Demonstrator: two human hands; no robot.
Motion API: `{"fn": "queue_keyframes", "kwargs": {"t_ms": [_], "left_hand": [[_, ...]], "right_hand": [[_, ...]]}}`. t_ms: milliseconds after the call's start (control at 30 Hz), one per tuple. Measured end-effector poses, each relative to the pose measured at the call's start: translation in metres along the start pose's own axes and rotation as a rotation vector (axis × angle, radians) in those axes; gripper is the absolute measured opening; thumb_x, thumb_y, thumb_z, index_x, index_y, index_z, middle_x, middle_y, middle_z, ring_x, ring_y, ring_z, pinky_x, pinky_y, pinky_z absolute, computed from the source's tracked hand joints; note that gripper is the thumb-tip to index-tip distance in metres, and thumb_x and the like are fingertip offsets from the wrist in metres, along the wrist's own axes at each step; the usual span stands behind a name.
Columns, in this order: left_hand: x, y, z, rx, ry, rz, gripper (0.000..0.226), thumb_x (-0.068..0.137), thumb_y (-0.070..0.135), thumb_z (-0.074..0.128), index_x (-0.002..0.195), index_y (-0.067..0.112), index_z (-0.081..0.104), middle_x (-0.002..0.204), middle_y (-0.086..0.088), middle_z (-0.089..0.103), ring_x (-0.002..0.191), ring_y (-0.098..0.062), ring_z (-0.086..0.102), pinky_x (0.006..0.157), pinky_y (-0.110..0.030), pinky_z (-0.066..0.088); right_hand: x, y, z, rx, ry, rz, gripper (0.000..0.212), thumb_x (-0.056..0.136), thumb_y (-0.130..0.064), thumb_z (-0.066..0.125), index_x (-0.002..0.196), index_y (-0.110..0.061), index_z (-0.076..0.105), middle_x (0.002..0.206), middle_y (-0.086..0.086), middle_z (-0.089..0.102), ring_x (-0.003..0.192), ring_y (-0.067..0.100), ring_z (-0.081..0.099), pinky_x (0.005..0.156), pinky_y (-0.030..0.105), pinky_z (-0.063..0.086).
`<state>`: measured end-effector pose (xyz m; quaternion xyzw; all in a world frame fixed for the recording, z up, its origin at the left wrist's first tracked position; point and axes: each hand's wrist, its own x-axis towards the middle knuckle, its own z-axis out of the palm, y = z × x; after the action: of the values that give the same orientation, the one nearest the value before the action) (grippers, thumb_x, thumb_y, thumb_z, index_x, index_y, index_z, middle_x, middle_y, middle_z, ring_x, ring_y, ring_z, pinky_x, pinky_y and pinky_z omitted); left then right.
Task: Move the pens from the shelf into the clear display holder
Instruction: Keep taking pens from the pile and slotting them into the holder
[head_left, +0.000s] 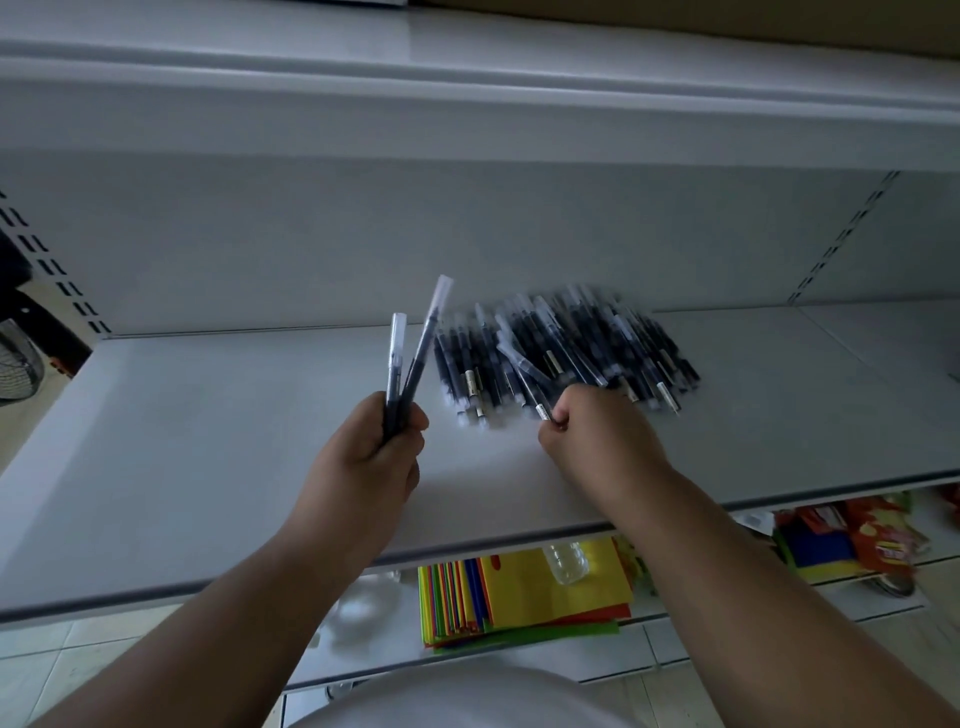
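Observation:
A heap of dark pens with clear caps (566, 348) lies on the white shelf (208, 441), right of its middle. My left hand (363, 462) grips two pens (410, 358) upright, caps up, just left of the heap. My right hand (592, 431) is at the heap's near edge, and its fingers pinch the lower end of one pen (524, 382) that slants up and to the left. A clear display holder (363, 603) shows faintly on the lower shelf beneath the shelf's front edge.
A stack of coloured paper (519, 597) and a clear plastic bottle (566, 564) sit on the lower shelf. Packaged goods (852, 535) lie at the lower right. Another shelf (467, 104) overhangs above. A fan (18, 364) stands at the far left.

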<state>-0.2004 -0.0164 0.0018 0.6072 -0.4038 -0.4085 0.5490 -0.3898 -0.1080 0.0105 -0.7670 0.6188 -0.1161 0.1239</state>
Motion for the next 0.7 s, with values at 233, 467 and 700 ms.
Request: {"fn": "queue_keyframes", "kwargs": {"t_ms": [233,467,700], "left_hand": [[0.003,0.004,0.019,-0.114,-0.043,0.003,0.01,0.101,0.01,0.047,0.098,0.004,0.055,0.053,0.007,0.034,0.049,-0.014,0.028,0.048,-0.028,0.024],[0.003,0.005,0.064,-0.026,-0.069,0.029,0.023,0.098,0.01,0.051,0.079,0.022,0.06,0.059,0.001,0.042,0.052,-0.015,0.036,0.048,-0.027,0.03],[-0.004,0.012,0.133,-0.104,-0.018,-0.051,0.01,0.097,0.009,0.052,0.091,0.009,0.06,0.063,-0.002,0.039,0.052,-0.015,0.033,0.049,-0.031,0.025]], "right_hand": [[-0.016,0.014,-0.017,0.559,-0.065,0.068,0.013,0.094,-0.031,0.062,0.091,-0.018,0.063,0.073,-0.003,0.062,0.063,0.013,0.057,0.057,0.028,0.047],[-0.04,0.048,-0.047,1.181,-0.112,0.107,0.009,0.092,-0.003,0.056,0.086,-0.01,0.058,0.071,0.01,0.055,0.053,0.011,0.044,0.045,0.021,0.035],[0.022,0.085,-0.052,0.854,-0.264,0.046,0.009,0.093,-0.006,0.057,0.089,-0.013,0.054,0.079,0.024,0.064,0.053,0.017,0.048,0.05,0.027,0.037]]}}
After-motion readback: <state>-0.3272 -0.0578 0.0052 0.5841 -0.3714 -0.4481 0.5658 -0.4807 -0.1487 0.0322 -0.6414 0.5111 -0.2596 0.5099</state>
